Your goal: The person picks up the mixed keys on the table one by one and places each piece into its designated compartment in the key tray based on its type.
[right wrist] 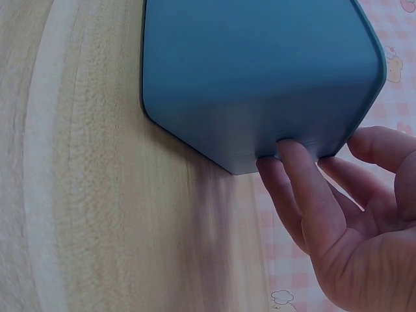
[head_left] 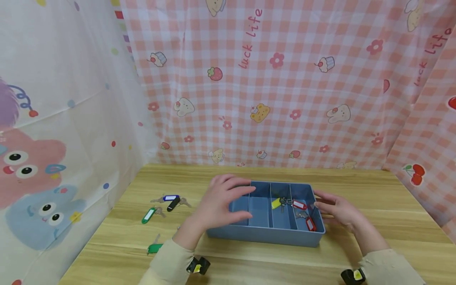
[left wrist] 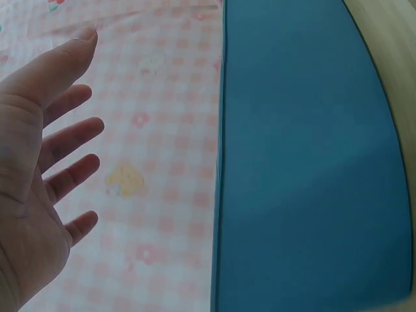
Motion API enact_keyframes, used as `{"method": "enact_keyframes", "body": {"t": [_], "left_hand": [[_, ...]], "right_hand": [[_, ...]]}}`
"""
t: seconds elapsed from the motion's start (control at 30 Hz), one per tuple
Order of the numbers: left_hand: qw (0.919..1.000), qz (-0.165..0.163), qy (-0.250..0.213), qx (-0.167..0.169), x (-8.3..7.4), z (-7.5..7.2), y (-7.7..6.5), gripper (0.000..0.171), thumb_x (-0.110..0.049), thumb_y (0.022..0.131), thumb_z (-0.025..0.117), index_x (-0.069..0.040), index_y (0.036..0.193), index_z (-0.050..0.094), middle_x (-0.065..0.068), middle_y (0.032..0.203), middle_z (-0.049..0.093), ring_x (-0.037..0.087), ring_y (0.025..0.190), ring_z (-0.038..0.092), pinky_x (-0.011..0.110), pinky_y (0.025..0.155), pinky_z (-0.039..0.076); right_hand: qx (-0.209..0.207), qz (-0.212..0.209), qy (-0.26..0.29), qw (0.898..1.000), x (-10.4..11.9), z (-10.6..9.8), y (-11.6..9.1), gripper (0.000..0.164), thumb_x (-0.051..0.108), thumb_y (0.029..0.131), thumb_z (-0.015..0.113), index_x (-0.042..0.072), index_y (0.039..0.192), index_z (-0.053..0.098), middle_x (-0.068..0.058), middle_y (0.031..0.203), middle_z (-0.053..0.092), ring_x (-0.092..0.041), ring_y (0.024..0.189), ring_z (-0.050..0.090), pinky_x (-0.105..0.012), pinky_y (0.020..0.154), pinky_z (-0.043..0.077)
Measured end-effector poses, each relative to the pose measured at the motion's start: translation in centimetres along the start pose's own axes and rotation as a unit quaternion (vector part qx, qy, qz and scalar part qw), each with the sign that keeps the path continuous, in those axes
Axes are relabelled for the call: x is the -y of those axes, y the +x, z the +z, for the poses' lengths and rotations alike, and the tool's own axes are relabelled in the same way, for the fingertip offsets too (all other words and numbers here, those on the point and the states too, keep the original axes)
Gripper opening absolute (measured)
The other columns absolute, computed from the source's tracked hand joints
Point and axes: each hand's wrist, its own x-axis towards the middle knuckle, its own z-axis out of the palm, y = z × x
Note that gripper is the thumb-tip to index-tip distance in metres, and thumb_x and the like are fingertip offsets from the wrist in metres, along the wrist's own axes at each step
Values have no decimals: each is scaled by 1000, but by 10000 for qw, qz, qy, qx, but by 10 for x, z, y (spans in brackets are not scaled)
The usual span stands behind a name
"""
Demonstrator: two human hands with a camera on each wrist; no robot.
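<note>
Smooth blue plastic tray point(head_left: 270, 234) between open hands point(head_left: 221, 206)

Makeshift recording booth; cartoon cloths point(head_left: 285, 79) around table point(head_left: 374, 190)

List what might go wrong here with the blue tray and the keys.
The right hand touches the blue tray with fingertips only, while the left hand hovers open above it; a one-sided push might skew or slide it on the wooden table. The red-tagged keys inside may jostle across dividers. The green-tagged key lies near the left forearm and might get swept.
</note>
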Motion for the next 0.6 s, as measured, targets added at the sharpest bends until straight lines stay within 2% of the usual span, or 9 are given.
{"method": "enact_keyframes", "body": {"t": [0.2,0.6], "left_hand": [[9997,-256,26,-12,15,-8,-16,63,-45,75,85,-17,128,67,3,133,61,25,123,48,54,103,34],[9968,-778,159,61,35,-25,-50,61,-43,75,85,-16,127,68,4,133,60,29,124,48,57,104,33]], "right_hand": [[3,33,41,10000,0,0,0,68,16,101,58,-6,153,21,-39,145,34,-24,107,62,-46,88,54],[66,-27,97,9999,-1,-2,0,68,14,102,57,-7,153,18,-38,144,36,-24,107,62,-45,87,54]]}}
